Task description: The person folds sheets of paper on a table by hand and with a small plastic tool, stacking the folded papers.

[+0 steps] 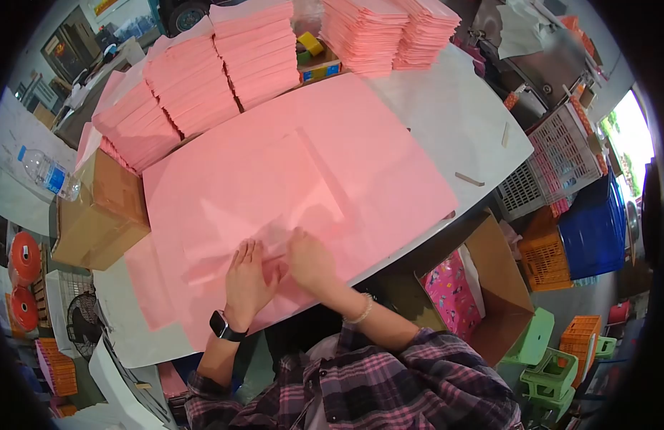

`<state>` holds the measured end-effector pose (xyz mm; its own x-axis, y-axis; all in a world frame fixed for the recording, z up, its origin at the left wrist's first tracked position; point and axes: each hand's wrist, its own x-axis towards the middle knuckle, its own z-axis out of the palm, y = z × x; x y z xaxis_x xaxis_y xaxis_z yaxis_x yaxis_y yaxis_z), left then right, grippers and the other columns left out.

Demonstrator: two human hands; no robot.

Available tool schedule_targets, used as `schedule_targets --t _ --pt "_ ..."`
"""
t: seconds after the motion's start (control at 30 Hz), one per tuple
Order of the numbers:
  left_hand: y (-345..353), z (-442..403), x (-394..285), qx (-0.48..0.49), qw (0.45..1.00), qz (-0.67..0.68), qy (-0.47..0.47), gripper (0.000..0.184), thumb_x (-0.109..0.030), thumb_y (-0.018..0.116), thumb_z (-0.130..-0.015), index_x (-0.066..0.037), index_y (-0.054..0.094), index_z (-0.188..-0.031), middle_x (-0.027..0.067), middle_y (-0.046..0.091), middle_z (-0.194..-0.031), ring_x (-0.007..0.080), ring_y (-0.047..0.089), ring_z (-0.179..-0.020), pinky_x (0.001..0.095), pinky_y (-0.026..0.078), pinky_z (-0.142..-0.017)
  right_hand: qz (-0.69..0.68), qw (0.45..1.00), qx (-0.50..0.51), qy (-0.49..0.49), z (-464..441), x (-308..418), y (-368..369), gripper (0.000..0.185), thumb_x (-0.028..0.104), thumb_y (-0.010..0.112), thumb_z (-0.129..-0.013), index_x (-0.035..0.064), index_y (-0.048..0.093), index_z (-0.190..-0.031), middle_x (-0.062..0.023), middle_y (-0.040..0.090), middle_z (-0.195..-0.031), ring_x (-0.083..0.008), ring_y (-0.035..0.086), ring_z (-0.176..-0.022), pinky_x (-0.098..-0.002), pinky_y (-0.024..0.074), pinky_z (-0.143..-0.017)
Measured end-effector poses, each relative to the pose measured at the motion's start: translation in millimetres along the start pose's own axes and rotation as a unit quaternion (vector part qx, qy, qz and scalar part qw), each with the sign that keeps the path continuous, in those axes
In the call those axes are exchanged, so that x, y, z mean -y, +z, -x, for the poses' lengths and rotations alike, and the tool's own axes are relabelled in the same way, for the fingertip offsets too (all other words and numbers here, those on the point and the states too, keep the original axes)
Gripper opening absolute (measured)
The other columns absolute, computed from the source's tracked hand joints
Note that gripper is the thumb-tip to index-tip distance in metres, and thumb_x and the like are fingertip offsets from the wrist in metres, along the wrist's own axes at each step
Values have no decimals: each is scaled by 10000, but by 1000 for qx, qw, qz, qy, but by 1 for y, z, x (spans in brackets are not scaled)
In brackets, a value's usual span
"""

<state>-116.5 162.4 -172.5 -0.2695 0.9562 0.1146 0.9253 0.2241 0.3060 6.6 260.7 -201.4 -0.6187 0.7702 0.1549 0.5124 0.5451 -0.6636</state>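
Note:
A smaller pink sheet [274,193], folded and creased, lies on a large flat pink sheet [403,172] that covers much of the table. My left hand [247,283], with a black watch at the wrist, rests on the near part of the smaller sheet, fingers stretched out. Close beside it, my right hand [312,266] is closed at the sheet's near edge, where the material bunches up between both hands. Its fingertips are hidden under the hand, but it appears to grip that sheet.
Tall stacks of pink sheets [256,57] line the table's far side. At the left stand a cardboard box [106,211] and a water bottle [49,172]. An open carton [500,287] with a pink patterned package [454,294] sits below the table's right edge [489,190].

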Motion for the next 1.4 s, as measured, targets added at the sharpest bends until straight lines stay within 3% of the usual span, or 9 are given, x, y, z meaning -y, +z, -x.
schedule_targets --t 0.2,0.3,0.57,0.63,0.7,0.77,0.9,1.13,1.4 --pt "-16 -10 -1 5 1000 27 8 442 -264 602 -862 72 554 -1145 313 606 -1098 442 582 -1047 462 479 -900 53 975 -108 187 -7 -82 -89 80 119 584 -837 49 563 -868 -159 634 -839 -362 625 -769 -450 483 -623" --pt "-31 -28 -2 28 998 60 -20 368 -261 579 -879 55 578 -1069 297 627 -941 449 604 -891 488 492 -792 120 955 -246 115 -4 -70 -104 88 129 588 -842 49 564 -867 -130 630 -817 -333 622 -764 -437 481 -595" --pt "-51 -97 20 162 978 87 -103 562 -409 390 -979 58 627 -774 268 615 -691 442 614 -685 482 494 -700 77 959 -194 -190 26 17 47 194 105 562 -767 27 620 -934 -116 587 -812 -240 583 -697 -339 448 -541" --pt "-55 -107 17 204 967 86 -123 612 -434 360 -989 59 625 -741 280 616 -704 445 617 -700 474 496 -706 455 833 -212 -232 42 76 91 158 141 588 -787 26 640 -882 -126 601 -774 -248 582 -706 -358 473 -604" --pt "-66 -115 12 277 945 93 -149 632 -450 356 -990 67 628 -748 290 618 -718 437 634 -743 472 501 -718 81 904 138 -396 50 104 116 159 170 597 -777 36 640 -851 -141 614 -786 -260 601 -743 -373 480 -632" --pt "-64 -116 11 315 931 97 -157 643 -459 354 -990 71 630 -752 296 619 -726 432 643 -765 472 504 -724 -18 821 282 -497 61 121 69 143 177 597 -782 58 644 -845 -139 622 -795 -265 621 -772 -389 486 -657" --pt "-42 -91 19 278 957 65 -47 586 -446 416 -971 82 615 -814 295 612 -710 413 663 -809 475 500 -757 -177 800 426 -384 62 71 -7 167 139 610 -785 74 623 -938 -135 620 -866 -342 618 -828 -442 491 -718" --pt "19 -14 -31 30 998 -15 -54 670 -374 559 -899 105 401 -1339 365 402 -1342 503 423 -1233 573 329 -1045 54 944 169 -280 -16 -49 -125 326 255 700 -791 72 590 -1036 -120 609 -949 -322 628 -858 -419 521 -654" --pt "42 -3 -46 -60 988 -54 -135 785 -389 582 -878 85 292 -1432 344 241 -1479 588 250 -1318 635 247 -1078 318 789 140 -507 -62 -82 -115 361 228 679 -747 66 571 -1051 -60 614 -845 -213 654 -724 -333 508 -498"
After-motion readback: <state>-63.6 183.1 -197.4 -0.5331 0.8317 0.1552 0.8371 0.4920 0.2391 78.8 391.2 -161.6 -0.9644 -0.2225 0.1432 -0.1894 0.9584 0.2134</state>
